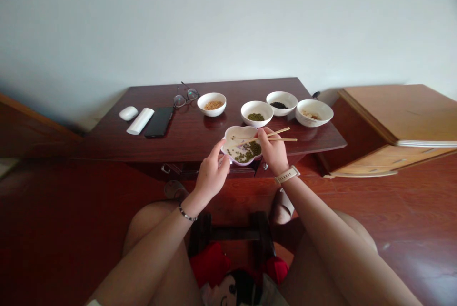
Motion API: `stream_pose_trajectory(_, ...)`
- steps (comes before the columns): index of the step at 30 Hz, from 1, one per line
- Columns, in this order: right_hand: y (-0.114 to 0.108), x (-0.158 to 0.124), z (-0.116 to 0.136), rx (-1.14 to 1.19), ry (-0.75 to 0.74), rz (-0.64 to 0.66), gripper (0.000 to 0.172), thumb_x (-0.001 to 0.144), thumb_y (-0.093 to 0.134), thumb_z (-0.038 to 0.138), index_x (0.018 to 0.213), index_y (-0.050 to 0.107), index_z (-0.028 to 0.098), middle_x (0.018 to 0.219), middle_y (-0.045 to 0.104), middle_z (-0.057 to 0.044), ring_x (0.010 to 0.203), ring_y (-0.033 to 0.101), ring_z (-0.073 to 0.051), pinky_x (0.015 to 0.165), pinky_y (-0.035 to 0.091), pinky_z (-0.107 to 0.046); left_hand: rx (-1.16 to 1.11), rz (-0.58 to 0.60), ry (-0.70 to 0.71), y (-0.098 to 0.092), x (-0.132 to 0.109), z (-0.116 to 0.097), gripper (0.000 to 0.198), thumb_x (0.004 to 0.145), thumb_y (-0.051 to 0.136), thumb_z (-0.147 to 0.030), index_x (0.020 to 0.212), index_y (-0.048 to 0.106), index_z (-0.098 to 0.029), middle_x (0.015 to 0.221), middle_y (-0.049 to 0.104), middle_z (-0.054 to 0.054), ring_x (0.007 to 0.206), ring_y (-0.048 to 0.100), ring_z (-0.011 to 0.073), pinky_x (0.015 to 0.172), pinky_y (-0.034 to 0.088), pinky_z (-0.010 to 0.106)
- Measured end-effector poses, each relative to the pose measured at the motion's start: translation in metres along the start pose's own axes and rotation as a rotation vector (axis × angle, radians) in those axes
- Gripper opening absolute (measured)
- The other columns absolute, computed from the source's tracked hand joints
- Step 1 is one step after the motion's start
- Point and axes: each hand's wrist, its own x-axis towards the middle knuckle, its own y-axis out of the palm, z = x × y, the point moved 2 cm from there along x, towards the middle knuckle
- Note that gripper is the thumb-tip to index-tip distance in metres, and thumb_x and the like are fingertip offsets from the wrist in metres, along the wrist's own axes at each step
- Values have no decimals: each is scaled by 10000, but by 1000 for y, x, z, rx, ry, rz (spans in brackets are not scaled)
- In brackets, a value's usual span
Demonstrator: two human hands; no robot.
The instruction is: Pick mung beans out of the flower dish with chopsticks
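Note:
My left hand (213,169) grips the left rim of a flower-shaped dish (233,140), thumb and fingers closed on its edge. Green beans (246,153) lie scattered in the dish, mostly toward its near right side. In my right hand (273,150) is a pair of chopsticks (280,135), their tips reaching over the dish and their back ends pointing right. Just beyond the dish stands a white bowl (246,118) with green beans in it. Behind that, to the right, is a white bowl (291,106) of black beans.
A bowl of yellowish grains (213,105) stands back left, a bowl with reddish bits (314,116) at right. Glasses (185,98), a dark phone (159,122), a white case (140,121) and a white rounded object (128,113) lie left. A wooden cabinet (400,111) adjoins the table's right.

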Motion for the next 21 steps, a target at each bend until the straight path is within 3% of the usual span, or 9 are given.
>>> stream_pose_trajectory(21, -2, 0, 4, 42, -21, 23, 405, 1045, 522, 511, 753, 613, 246, 689, 614, -19, 684, 557, -210, 652, 375, -342, -27, 33, -30, -2, -5, -7, 552, 1090, 519, -308, 1626, 486, -178, 766, 706, 1, 618, 615, 131, 588, 477, 234)
